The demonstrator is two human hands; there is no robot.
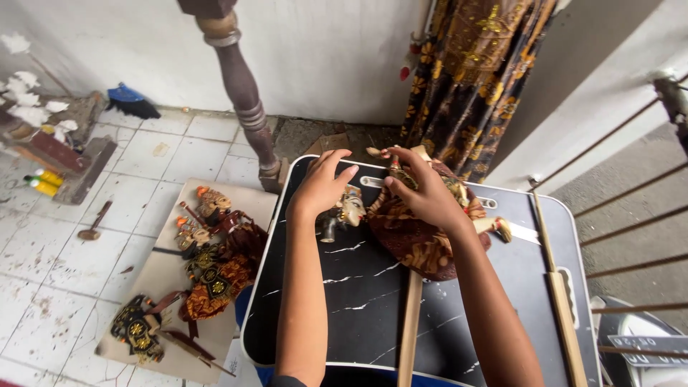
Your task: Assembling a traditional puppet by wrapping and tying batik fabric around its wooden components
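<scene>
Near half of black marble-pattern tabletop point(358, 301) bare between the forearms; free passage there. Far edge crowded: rod puppet point(419, 236) in brown batik lies under right hand point(423, 193), its painted head point(351, 206) beside left hand point(320, 183). Puppet's wooden rod point(408, 330) crosses the near middle. Loose wooden sticks point(562, 308) line the right side. Turned wooden post point(247, 107) stands just beyond the far-left corner.

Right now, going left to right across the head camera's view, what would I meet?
White flowers → yellow bottles → small mallet → puppets lying on a board → left hand → puppet's pale face → right hand → wooden rod → metal railing.
</scene>
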